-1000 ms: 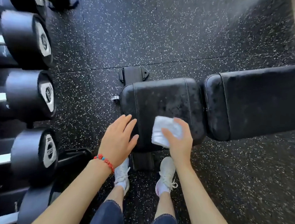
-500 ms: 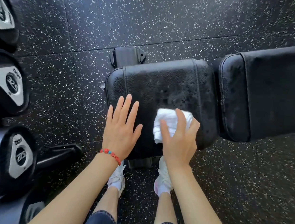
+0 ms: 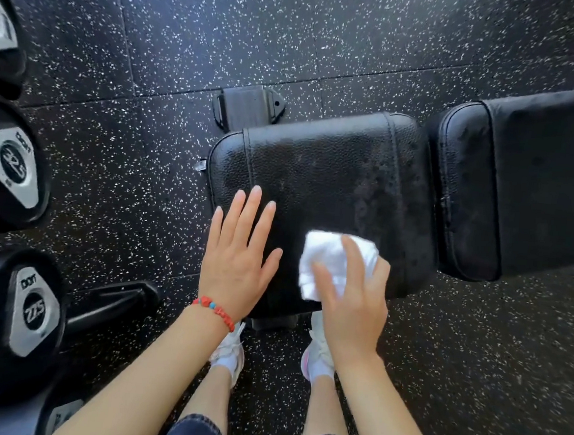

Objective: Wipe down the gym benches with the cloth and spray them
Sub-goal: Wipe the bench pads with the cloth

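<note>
At nine o'clock, dumbbells (image 3: 14,168) are racked along the frame's edge, their grey end caps turned toward the camera. Toward seven o'clock a black frame foot (image 3: 114,298) is laid on the speckled floor (image 3: 292,39). Near six o'clock the left hand (image 3: 237,258) is spread flat, fingers straight, on the near corner of the seat pad (image 3: 333,179); nothing is grasped by it, and a red bracelet (image 3: 215,309) is worn at its wrist. Just beside it, toward five o'clock, the white cloth (image 3: 327,258) is pressed onto the seat pad's near edge by the right hand (image 3: 351,301), fingers laid over the cloth and slightly blurred. White shoes (image 3: 230,350) are seen below the pad. At three o'clock the back pad (image 3: 539,175) is set just beside the seat pad, a narrow gap between them.
</note>
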`<action>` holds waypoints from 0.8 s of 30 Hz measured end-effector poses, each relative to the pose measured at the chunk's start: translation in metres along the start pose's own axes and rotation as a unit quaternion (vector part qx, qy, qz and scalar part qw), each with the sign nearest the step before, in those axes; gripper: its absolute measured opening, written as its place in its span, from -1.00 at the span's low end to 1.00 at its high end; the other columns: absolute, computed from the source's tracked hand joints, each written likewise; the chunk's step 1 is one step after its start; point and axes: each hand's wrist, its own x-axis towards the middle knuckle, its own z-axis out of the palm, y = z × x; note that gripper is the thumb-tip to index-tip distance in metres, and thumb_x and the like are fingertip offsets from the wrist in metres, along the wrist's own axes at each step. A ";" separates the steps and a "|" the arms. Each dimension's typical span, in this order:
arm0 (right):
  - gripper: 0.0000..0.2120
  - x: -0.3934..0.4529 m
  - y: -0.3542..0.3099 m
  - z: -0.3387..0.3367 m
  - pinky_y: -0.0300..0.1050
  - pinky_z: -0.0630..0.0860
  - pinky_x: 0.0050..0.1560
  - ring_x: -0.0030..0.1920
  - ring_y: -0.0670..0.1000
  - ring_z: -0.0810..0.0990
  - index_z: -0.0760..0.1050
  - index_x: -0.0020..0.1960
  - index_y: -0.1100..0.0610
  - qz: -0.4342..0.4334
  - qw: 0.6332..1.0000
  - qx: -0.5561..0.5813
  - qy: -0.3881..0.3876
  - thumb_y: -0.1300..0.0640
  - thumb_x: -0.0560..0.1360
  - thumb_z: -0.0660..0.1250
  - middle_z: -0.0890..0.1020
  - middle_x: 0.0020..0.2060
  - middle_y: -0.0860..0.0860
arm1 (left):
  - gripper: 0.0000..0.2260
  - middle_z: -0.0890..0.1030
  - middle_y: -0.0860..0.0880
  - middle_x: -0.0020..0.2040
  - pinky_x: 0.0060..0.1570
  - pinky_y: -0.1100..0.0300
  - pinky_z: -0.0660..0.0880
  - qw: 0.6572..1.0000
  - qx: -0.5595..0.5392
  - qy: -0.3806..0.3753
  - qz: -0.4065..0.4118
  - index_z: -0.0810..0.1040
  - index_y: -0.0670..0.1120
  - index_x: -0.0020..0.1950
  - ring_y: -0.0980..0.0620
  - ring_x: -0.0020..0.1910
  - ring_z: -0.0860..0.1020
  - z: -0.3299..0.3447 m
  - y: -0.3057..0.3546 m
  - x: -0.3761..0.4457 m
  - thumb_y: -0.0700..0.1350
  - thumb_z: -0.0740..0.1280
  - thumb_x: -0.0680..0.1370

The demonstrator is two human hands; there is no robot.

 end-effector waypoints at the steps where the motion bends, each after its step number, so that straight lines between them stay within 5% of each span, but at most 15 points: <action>1: -0.54 -0.001 0.001 -0.001 -0.08 0.50 -0.34 -0.14 0.19 0.56 0.51 0.22 0.12 -0.002 1.000 -0.003 -0.002 -0.12 0.43 0.28 0.48 -0.04 0.22 | -0.51 0.25 -0.23 0.45 0.39 -0.13 0.06 1.000 0.000 0.000 0.000 0.30 -0.21 0.42 -0.19 0.44 0.15 0.000 0.000 0.000 -0.01 0.13 0.54; 4: -0.55 0.030 -0.009 0.000 -0.11 0.44 -0.35 -0.15 0.21 0.56 0.52 0.22 0.16 -0.028 1.000 -0.007 0.007 -0.04 0.41 0.42 0.50 -0.04 0.26 | -0.51 0.23 -0.23 0.46 0.39 -0.16 0.07 1.000 -0.005 0.004 -0.001 0.29 -0.22 0.42 -0.18 0.45 0.13 0.001 0.001 0.000 -0.01 0.13 0.54; 9: -0.56 0.109 -0.041 0.012 -0.14 0.32 -0.25 -0.03 0.20 0.51 0.47 0.27 0.11 -0.056 0.997 -0.016 0.046 -0.09 0.47 0.31 0.47 0.03 0.25 | -0.52 0.23 -0.23 0.46 0.40 -0.14 0.03 1.000 0.003 0.023 -0.005 0.30 -0.21 0.42 -0.17 0.45 0.12 0.007 0.001 0.000 -0.02 0.14 0.54; 18: -0.52 0.011 0.039 -0.025 -0.10 0.49 -0.37 -0.22 0.16 0.55 0.50 0.23 0.06 -0.004 1.000 -0.024 0.008 -0.17 0.42 0.22 0.47 -0.06 0.19 | -0.51 0.24 -0.30 0.44 0.39 -0.20 0.05 0.999 0.013 0.023 -0.036 0.31 -0.24 0.39 -0.27 0.44 0.15 -0.001 0.019 0.009 -0.02 0.14 0.53; 24: -0.52 0.100 0.017 -0.019 -0.13 0.28 -0.23 -0.06 0.22 0.51 0.44 0.29 0.04 -0.031 0.999 -0.011 0.030 -0.15 0.44 0.30 0.44 0.06 0.22 | -0.50 0.26 -0.28 0.44 0.39 -0.21 0.02 0.998 0.026 0.041 -0.045 0.31 -0.23 0.41 -0.28 0.43 0.18 0.014 0.038 0.028 -0.01 0.13 0.53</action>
